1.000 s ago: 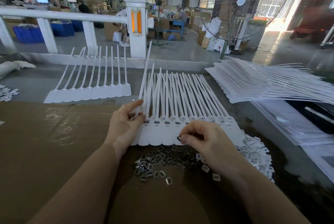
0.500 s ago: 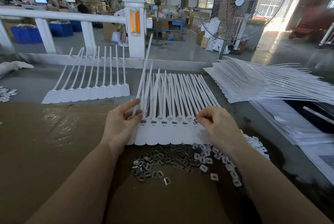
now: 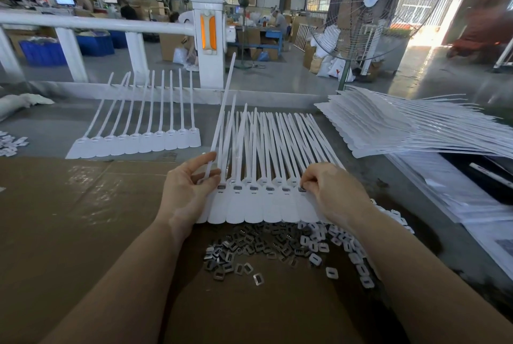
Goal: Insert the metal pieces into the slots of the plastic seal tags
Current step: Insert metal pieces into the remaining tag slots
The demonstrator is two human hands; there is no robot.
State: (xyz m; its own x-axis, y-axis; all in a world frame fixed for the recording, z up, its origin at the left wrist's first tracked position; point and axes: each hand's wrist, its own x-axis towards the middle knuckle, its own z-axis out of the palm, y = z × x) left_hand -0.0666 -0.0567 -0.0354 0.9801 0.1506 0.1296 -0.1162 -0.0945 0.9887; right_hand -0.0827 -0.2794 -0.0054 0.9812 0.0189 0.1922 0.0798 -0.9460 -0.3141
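Observation:
A joined strip of white plastic seal tags [image 3: 258, 205] lies on the brown cardboard in front of me, tails pointing away. Several of its slots hold dark metal pieces. My left hand [image 3: 186, 191] grips the strip's left end, thumb and fingers round the leftmost tag's tail. My right hand [image 3: 330, 193] pinches a small metal piece [image 3: 302, 189] with curled fingertips and holds it at a slot near the strip's right end. A heap of loose metal pieces [image 3: 249, 246] lies just below the strip.
White plastic caps [image 3: 347, 246] are scattered right of the metal heap. Another tag strip [image 3: 138, 141] lies at the back left, and a tall stack of strips [image 3: 402, 127] at the right. White railing [image 3: 97, 27] and a standing fan [image 3: 369, 8] are behind the table.
My right hand lifted from near the metal heap to the strip's right part and now sets a metal piece at a slot. My left hand kept its hold on the left end.

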